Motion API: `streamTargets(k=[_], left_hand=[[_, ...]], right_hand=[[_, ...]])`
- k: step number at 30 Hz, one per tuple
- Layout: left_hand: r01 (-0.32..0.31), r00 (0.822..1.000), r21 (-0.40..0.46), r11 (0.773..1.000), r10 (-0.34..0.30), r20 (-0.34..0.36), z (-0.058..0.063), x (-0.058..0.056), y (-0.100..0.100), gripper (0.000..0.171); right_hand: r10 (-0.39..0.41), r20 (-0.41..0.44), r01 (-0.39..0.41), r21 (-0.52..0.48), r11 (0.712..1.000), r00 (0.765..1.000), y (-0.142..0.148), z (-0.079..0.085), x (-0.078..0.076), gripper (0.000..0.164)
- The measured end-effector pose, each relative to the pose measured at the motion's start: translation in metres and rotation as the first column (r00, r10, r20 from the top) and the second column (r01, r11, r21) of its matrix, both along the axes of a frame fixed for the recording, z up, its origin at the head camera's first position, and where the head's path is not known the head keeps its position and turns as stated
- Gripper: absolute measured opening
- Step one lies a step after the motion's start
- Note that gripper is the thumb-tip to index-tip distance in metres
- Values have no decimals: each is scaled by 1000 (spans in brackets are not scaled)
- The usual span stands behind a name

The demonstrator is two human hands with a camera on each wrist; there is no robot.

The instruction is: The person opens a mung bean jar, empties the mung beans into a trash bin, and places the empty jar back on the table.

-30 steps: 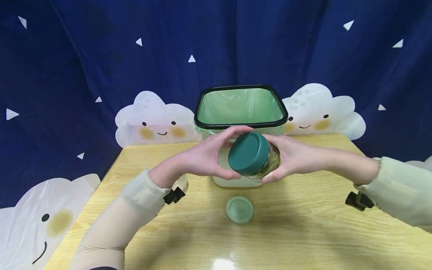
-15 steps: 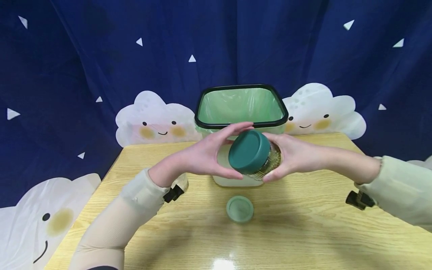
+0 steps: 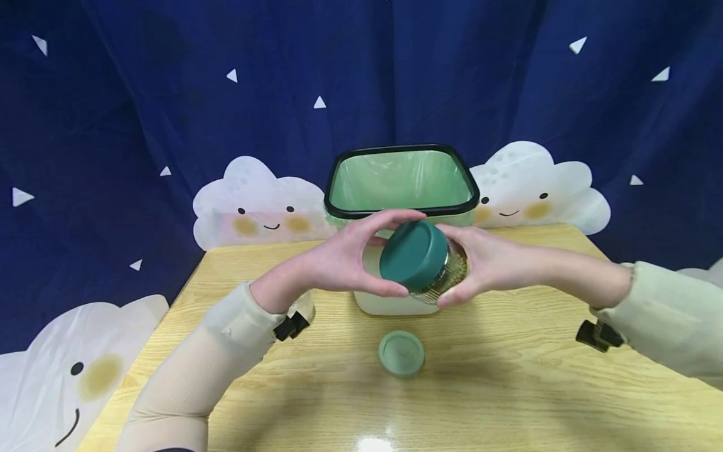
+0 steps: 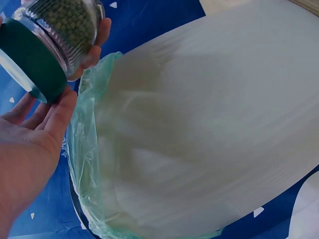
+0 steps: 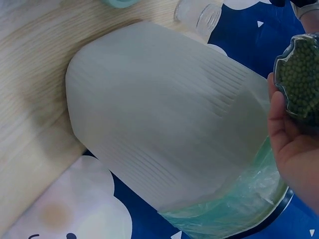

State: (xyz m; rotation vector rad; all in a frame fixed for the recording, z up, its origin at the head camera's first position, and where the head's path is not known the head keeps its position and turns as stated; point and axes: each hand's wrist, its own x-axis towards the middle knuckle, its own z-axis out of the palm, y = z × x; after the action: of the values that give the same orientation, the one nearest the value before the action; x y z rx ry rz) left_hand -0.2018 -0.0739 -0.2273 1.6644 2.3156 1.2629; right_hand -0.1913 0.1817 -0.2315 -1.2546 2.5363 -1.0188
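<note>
A ribbed clear jar point(image 3: 450, 274) of small green beans is held tilted in the air before the bin, its dark green lid point(image 3: 411, 254) on and facing left. My right hand point(image 3: 492, 258) grips the jar's body. Around the lid curl the thumb and fingers of my left hand point(image 3: 341, 256). The left wrist view shows fingertips against the rim of the lid point(image 4: 37, 62). Seen from the right wrist, the beans point(image 5: 301, 74) show through the jar's base. A pale green round lid point(image 3: 401, 354) lies on the table below the hands.
Behind the hands stands a white bin point(image 3: 395, 306) with a black rim and a green plastic liner point(image 3: 401, 179). A clear jar point(image 3: 305, 306) is partly hidden behind my left wrist. The wooden table point(image 3: 508, 376) meets a dark blue curtain point(image 3: 271, 75) with cloud shapes.
Both hands and the jar stay nearly in place, with only a slight shift. The head view has tipped a little, moving the whole scene slightly down.
</note>
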Motion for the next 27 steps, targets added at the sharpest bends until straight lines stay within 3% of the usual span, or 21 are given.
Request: streamTargets(k=[10, 19, 27], left_hand=[[-126, 991, 48, 991, 128, -28, -1, 5, 0, 79], [-242, 969, 117, 963, 235, 75, -4, 15, -15, 79], [-302, 948, 17, 953, 298, 112, -20, 23, -47, 78]], right_hand=[[-34, 1, 34, 15, 999, 999, 0, 0, 0, 72], [-39, -14, 39, 23, 999, 999, 3, -2, 0, 75], [-110, -81, 115, 57, 992, 991, 11, 0, 2, 79]])
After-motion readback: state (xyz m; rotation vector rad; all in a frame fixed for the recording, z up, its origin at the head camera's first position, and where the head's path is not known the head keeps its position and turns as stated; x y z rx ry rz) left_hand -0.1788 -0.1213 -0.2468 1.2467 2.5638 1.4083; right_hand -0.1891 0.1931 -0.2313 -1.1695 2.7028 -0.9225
